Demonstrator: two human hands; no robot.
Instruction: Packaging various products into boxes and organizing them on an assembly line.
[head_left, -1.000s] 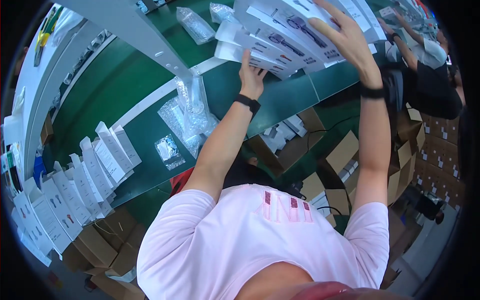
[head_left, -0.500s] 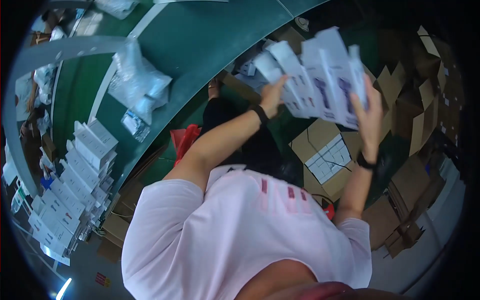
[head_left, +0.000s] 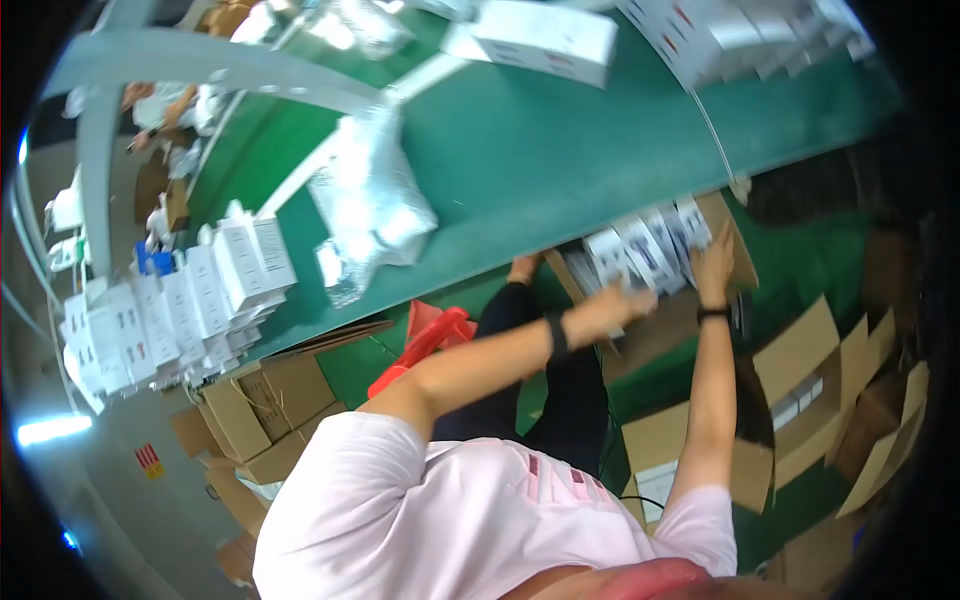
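Note:
A row of small white boxes (head_left: 650, 250) with dark printed pictures sits inside an open brown carton (head_left: 655, 328) below the table's edge. My right hand (head_left: 712, 268) is at the right end of this row, its fingers against the last box beside the carton wall. Over the carton's near side, my left hand (head_left: 607, 312) is somewhat blurred. Its fingers reach out to the right, with no box seen in them. Part of the row is hidden behind that hand.
A green table (head_left: 520, 180) carries stacked white boxes (head_left: 190, 310) at the left, a clear plastic bag (head_left: 375, 205) and more boxes (head_left: 545, 40) at the far side. Open cartons (head_left: 800, 400) stand at the right. A red object (head_left: 425, 350) is left of my legs.
Both hands have come down from holding the fanned row of white boxes in the air. The row is now inside the carton, and my left hand has come off it. The view has turned.

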